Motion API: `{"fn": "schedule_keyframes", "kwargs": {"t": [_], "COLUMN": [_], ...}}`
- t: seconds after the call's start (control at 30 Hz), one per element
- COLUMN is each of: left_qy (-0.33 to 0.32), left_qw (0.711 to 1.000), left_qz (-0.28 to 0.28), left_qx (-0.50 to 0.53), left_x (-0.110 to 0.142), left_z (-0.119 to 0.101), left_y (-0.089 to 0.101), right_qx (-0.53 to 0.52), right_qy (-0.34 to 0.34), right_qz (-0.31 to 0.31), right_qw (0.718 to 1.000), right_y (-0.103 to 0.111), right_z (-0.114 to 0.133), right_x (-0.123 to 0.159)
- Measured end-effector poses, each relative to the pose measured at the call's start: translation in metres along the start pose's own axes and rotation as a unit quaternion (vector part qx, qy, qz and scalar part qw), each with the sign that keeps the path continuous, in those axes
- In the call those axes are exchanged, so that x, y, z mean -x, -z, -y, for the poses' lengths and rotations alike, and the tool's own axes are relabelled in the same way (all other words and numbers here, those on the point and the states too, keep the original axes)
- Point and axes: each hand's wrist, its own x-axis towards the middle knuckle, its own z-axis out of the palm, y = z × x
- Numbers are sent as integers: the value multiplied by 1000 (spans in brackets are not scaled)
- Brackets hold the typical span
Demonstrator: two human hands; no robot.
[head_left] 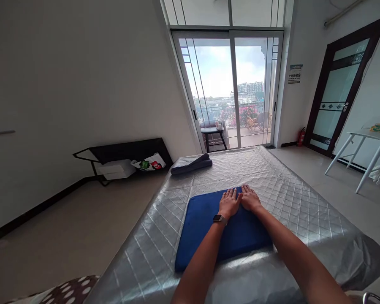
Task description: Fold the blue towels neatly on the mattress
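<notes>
Pressing or resting flat, can't tell which: my left hand [229,203] and right hand [249,198] are both open, palms down, fingers straight, gripping nothing. Both lie on the blue pad [201,221] at its far edge. Thumbs meet or nearly meet. Left fingers point about 12 o'clock, right ones about 11. Most of the pad spreads from my hands toward 6 to 8 o'clock; the left hand is nearer its middle, the right nearer its 1 o'clock corner. Near edge runs roughly 8 to 2, closer to 9 to 3. Can't tell which side is longer, view too slanted. Pad lies flat on the silver quilted cover [158,236]. Folded dark cloth [192,165] is apart, around 10 to 11 o'clock from my hands.
</notes>
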Motion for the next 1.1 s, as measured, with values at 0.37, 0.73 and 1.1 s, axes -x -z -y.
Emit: {"fn": "schedule_keyframes", "kwargs": {"t": [0.37, 0.73, 1.1], "left_qy": [188, 214, 176], "left_qw": [980, 975, 982], "left_qz": [-36, -45, -65], "left_qx": [-50, -40, -27], "left_x": [62, 64, 63], "left_z": [136, 127, 95], "left_y": [30, 37, 56], "right_qx": [-10, 2, -19], "right_qy": [-29, -18, -4], "right_qz": [16, 18, 22], "right_qw": [999, 1000, 1000], "right_y": [9, 22, 8], "right_z": [7, 5, 0], "right_x": [2, 38, 75]}}
